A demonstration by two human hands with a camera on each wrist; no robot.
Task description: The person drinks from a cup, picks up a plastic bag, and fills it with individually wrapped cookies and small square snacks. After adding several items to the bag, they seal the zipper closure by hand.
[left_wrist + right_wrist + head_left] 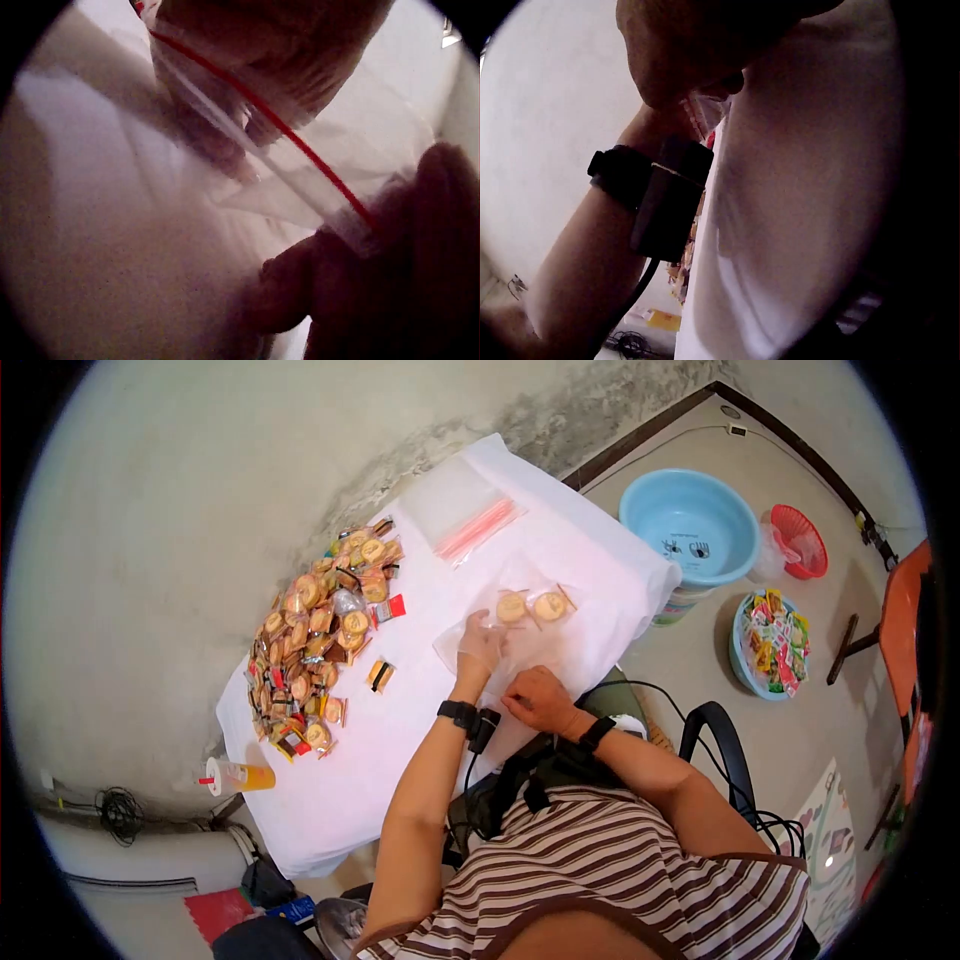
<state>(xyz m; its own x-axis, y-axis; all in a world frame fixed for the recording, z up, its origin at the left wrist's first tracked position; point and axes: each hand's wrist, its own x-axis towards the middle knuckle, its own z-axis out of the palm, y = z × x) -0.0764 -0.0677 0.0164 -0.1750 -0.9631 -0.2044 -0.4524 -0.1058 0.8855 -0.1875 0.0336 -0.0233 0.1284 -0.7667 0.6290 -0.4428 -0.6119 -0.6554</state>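
The left hand [481, 644] is inside the clear bag [545, 647], fingers behind plastic; whether they grip anything cannot be told. The right hand [543, 700] pinches the bag's red-lined mouth near the table's front edge. 2 biscuits [550, 606] lie at the bag's far end. The basin's [690, 500] print is illegible. Open cloth [425, 625] stretches toward the pile [300, 630].
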